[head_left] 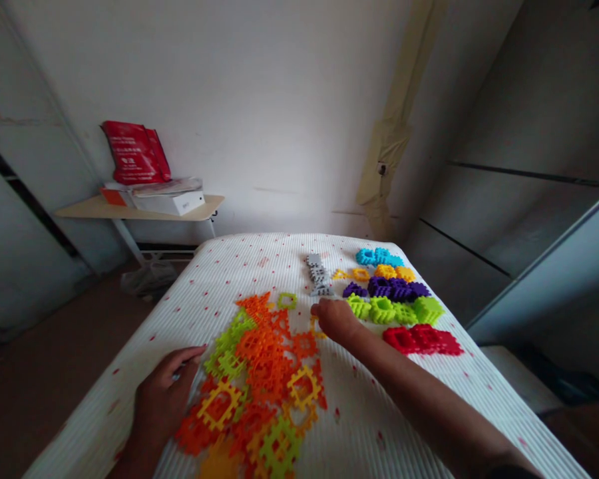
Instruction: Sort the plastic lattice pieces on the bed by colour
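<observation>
A loose heap of flat plastic interlocking pieces, mostly orange [267,352], lies mid-bed with green pieces [229,346] and yellow pieces [220,404] mixed in. My right hand [337,319] is closed just right of the heap. A yellow notched frame piece [319,327] shows at its fingers, partly hidden by the hand; it appears pinched there. Beside the heap's left edge, my left hand [162,392] has thumb and forefinger apart, with nothing visible between them. Beyond the right hand stands a row of grey pieces [318,276].
Sorted groups lie on the right: light blue [378,257], yellow [394,272], purple [399,289], green [397,310] and red [422,340]. The bed [180,319] has a white dotted cover. A small table [84,209] carries a red bag [137,156] and boxes.
</observation>
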Tool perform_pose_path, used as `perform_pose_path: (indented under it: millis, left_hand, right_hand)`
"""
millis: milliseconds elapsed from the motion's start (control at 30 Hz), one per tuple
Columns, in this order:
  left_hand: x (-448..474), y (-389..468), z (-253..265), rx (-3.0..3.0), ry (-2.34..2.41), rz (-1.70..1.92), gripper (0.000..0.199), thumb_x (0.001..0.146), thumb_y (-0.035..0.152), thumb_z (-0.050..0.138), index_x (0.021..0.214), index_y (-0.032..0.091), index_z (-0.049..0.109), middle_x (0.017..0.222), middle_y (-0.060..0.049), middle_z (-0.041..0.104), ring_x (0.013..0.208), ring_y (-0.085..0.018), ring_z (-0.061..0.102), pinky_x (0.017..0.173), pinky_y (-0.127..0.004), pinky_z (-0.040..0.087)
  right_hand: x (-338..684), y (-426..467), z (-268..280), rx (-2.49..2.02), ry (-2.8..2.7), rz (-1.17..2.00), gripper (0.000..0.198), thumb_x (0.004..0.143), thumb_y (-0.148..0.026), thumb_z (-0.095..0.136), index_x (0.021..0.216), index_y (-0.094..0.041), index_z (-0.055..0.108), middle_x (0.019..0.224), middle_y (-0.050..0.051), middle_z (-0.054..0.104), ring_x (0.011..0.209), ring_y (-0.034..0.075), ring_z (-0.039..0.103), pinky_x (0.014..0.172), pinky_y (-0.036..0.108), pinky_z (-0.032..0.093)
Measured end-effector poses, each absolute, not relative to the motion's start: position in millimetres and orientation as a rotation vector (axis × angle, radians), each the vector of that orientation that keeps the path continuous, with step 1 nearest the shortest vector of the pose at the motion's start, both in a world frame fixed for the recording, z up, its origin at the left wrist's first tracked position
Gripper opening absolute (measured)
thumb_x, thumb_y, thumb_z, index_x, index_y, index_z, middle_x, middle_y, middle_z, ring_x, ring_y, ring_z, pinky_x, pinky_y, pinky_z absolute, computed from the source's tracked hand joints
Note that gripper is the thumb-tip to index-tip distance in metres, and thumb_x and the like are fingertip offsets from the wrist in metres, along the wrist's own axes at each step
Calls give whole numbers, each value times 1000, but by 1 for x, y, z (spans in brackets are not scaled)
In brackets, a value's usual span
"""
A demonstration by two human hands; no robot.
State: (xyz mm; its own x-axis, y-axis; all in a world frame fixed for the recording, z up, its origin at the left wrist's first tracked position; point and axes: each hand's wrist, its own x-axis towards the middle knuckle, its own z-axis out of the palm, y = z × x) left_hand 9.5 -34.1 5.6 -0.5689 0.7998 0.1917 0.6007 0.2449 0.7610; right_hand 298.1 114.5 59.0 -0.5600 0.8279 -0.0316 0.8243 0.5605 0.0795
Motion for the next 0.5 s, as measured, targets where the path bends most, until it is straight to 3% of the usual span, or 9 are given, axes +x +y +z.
perform_pose_path:
  millis: [233, 500]
  left_hand:
    - [10, -33, 3, 1352, 2293, 1241, 32, 69, 42, 49, 85, 23, 68, 89, -2, 71, 77, -18, 63, 76, -26, 49]
    - [11, -34, 8, 1315, 2304, 1199, 32, 66, 42, 50, 84, 24, 68, 88, -2, 71, 77, -19, 63, 77, -27, 49]
  right_hand:
    - [321, 105, 58, 1421, 2781, -138, 40, 74, -23, 57, 113, -19, 58, 108, 9, 63, 96, 22, 60, 82, 30, 46]
    - [315, 103, 59, 1380, 2740, -117, 44, 70, -22, 57, 113, -14, 55, 108, 14, 60, 92, 24, 62, 77, 34, 49]
